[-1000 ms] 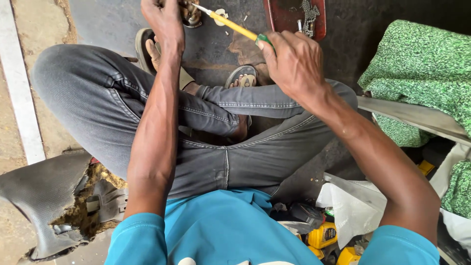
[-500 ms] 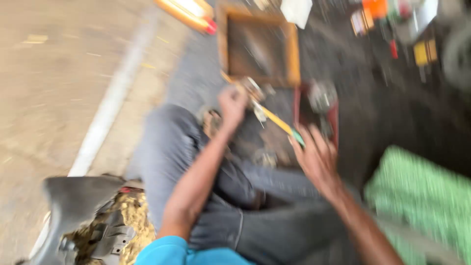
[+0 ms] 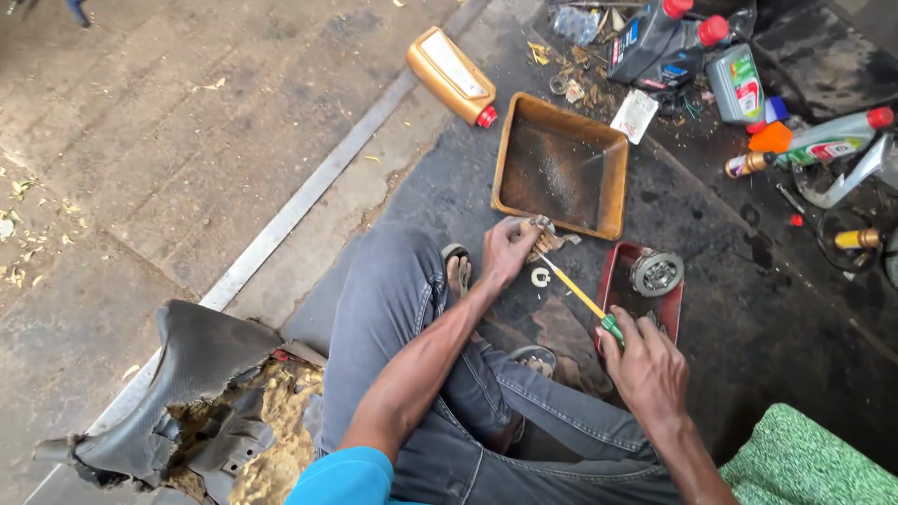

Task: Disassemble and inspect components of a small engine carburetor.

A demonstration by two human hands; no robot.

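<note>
I sit cross-legged on an oily floor. My left hand (image 3: 510, 251) grips a small metal part (image 3: 545, 234) down on the ground. My right hand (image 3: 645, 360) holds a yellow screwdriver (image 3: 578, 295) by its green end, its tip aimed at that part. A small white ring (image 3: 540, 277) lies on the floor just below the part. To the right of the screwdriver a round metal bearing piece (image 3: 657, 273) rests in a small red tray (image 3: 622, 285).
A rusty orange tray (image 3: 513, 154) lies beyond my hands. An orange oil bottle (image 3: 451, 75) and several other bottles (image 3: 739, 79) lie at the back. A torn black seat (image 3: 187, 393) with exposed foam sits at my left; green cloth (image 3: 814, 468) at lower right.
The view has lifted and pulled back, showing the trays and bottles ahead. My hands stay on the part and the screwdriver, now seen farther off and lower to the ground.
</note>
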